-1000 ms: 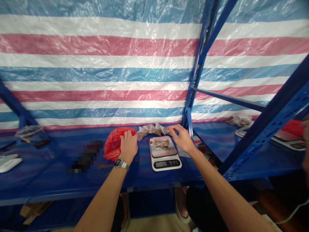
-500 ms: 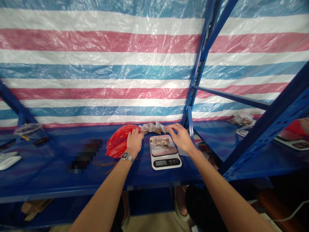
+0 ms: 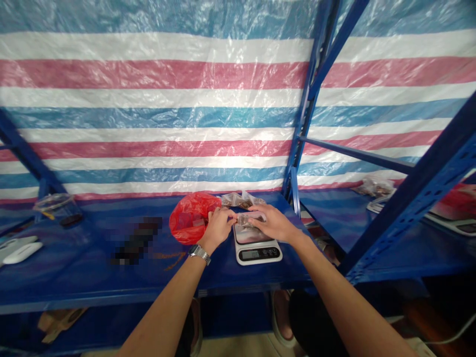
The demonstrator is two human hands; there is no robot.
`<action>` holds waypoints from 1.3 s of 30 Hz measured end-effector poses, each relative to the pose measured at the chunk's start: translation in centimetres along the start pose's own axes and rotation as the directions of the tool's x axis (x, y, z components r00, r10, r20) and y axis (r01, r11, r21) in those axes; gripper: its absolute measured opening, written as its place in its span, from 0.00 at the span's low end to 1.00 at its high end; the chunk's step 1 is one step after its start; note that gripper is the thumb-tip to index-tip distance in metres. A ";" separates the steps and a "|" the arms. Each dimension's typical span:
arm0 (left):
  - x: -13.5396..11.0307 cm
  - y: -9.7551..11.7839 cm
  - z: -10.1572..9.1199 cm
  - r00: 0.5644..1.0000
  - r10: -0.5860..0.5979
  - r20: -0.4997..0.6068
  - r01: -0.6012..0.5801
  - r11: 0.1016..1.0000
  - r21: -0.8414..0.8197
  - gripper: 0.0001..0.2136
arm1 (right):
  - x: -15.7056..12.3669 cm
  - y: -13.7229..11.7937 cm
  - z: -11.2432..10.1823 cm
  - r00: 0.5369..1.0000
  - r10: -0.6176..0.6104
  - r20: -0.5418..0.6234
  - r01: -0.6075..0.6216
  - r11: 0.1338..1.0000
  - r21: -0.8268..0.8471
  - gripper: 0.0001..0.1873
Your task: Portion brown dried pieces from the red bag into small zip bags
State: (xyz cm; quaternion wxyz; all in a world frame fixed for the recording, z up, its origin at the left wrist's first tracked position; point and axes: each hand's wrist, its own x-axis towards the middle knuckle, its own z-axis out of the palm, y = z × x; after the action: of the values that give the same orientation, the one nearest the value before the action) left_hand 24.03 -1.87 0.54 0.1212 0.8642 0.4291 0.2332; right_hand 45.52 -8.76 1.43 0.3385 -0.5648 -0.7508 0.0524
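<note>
A small clear plastic bag [image 3: 244,218] with brown contents is at the top of a white kitchen scale [image 3: 259,254]. My right hand [image 3: 274,223] grips its right part between thumb and fingers. With fingertips pinched together, my left hand [image 3: 218,227] holds the bag's left end; a metal watch [image 3: 200,252] is on that wrist. I cannot tell whether the bag still touches the weighing plate. Left of my left hand stands an open red plastic bag [image 3: 189,218]. Several similar small bags [image 3: 238,199] lie behind the scale. The scale's digits are too blurred to read.
A blurred dark object [image 3: 137,240] and a brown string-like thing [image 3: 173,258] lie on the blue shelf [image 3: 92,282]. Farther left are a clear tub [image 3: 55,208] and a white object [image 3: 22,252]. Blue uprights [image 3: 409,193] stand on the right; striped sheeting [image 3: 167,116] hangs behind.
My left hand has left the red bag's rim, and my right hand has come back from the bags behind the scale. Both now hold the bag that lay on the scale.
</note>
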 end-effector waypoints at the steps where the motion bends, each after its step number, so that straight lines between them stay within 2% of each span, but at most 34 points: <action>1: 0.1 0.0 0.0 1.000 -0.002 0.003 0.002 1.000 -0.014 0.07 | 0.0 0.1 0.1 1.000 0.001 0.026 0.000 1.000 -0.015 0.21; 8: 0.5 -0.4 0.6 1.000 -0.010 0.023 0.012 0.997 -0.082 0.07 | 0.1 0.2 0.4 0.996 -0.008 0.094 0.012 0.999 -0.039 0.16; 15: 0.8 -0.3 1.1 1.000 0.001 -0.017 -0.005 0.971 -0.240 0.07 | 0.2 -0.2 0.4 0.997 -0.021 0.079 0.024 0.999 -0.037 0.16; 21: 1.0 0.3 1.6 0.997 0.015 -0.076 -0.048 0.889 -0.456 0.09 | 0.2 0.2 0.7 0.999 0.013 0.040 -0.018 0.993 0.113 0.13; 26: 1.5 0.8 1.2 0.992 0.009 -0.129 -0.076 0.849 -0.524 0.10 | 0.3 0.7 1.0 0.995 0.096 -0.007 -0.089 0.950 0.300 0.17; 31: 1.5 -0.8 -0.1 0.989 -0.019 -0.147 -0.044 0.908 -0.416 0.12 | 0.4 0.8 0.9 0.989 0.145 -0.033 -0.123 0.922 0.366 0.15; 35: 0.5 -2.8 -0.7 0.996 -0.019 -0.086 0.001 0.979 -0.202 0.12 | 0.4 0.6 0.5 0.990 0.135 -0.042 -0.111 0.927 0.358 0.14; 39: -0.6 -3.5 -0.4 1.000 0.005 -0.011 -0.006 0.999 -0.053 0.09 | 0.4 0.4 0.4 0.992 0.119 -0.044 -0.095 0.925 0.367 0.15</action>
State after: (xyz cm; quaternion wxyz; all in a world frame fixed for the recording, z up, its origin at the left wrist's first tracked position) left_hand 21.08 -0.24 -0.73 0.1411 0.8607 0.4209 0.2493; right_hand 45.53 -8.18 1.10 0.4583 -0.5337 -0.6847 0.1905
